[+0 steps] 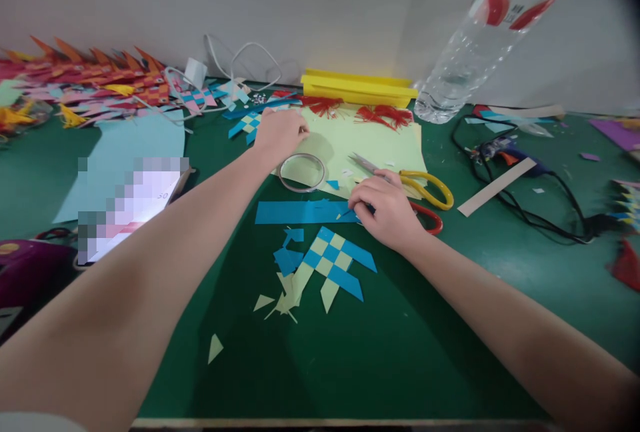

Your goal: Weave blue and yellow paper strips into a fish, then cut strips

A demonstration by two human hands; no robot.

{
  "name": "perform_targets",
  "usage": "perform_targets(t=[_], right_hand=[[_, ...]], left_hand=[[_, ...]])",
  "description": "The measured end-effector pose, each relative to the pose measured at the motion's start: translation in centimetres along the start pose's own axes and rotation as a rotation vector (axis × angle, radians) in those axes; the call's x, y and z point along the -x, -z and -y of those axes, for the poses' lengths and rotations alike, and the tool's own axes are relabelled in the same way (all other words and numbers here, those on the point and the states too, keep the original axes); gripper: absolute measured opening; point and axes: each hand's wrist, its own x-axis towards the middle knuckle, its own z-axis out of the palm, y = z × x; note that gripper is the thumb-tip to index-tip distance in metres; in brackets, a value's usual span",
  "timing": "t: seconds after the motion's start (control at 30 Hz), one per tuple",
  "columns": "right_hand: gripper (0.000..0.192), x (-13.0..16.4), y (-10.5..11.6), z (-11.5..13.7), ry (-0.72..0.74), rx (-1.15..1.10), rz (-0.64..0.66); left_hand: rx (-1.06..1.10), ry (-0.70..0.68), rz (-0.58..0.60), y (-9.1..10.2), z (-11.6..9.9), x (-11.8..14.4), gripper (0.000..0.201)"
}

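Observation:
My left hand [278,133] reaches far across the green table [400,352], fingers curled down on the left edge of a pale yellow paper sheet [370,145], just above a clear tape roll [302,173]. My right hand [387,209] rests knuckles-up at the right end of a blue paper strip [300,212], fingertips pinching at it. A woven blue and pale yellow paper fish [333,262] lies just below that hand. Yellow-handled scissors [425,187] lie right behind it, and a red handle [431,217] shows beside the wrist.
Paper offcuts [280,299] are scattered near the fish. A clear plastic bottle [480,39] leans at back right, a yellow tray [357,89] and red tassels [385,114] behind the sheet. A glue gun with black cable [505,152] lies right. Finished paper fish [90,82] pile at back left.

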Motion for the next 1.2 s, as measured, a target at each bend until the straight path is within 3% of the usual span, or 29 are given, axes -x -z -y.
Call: perform_targets(t=[0.33,0.5,0.63,0.8,0.97,1.2], right_hand=[[0.024,-0.1,0.1,0.1,-0.008,-0.001,0.019],[0.023,0.0,0.0,0.0,-0.006,-0.006,0.016],[0.024,0.0,-0.1,-0.1,-0.004,-0.015,0.011],[0.024,0.0,-0.1,0.0,0.010,0.002,-0.020],[0.018,0.1,0.1,0.6,0.157,-0.026,-0.072],[0.014,0.5,0.4,1.6,0.362,-0.075,0.004]], left_hand=[[0.094,0.011,-0.014,-0.2,0.4,0.4,0.010],[0.128,0.061,-0.046,1.0,0.0,1.4,0.011],[0.245,0.034,-0.111,3.7,-2.6,4.4,0.009],[0.338,-0.163,-0.006,6.5,-7.1,10.9,0.011],[0.287,-0.296,-0.003,5.8,-8.4,15.2,0.012],[0.243,-0.336,-0.076,4.2,-8.1,16.4,0.014]])
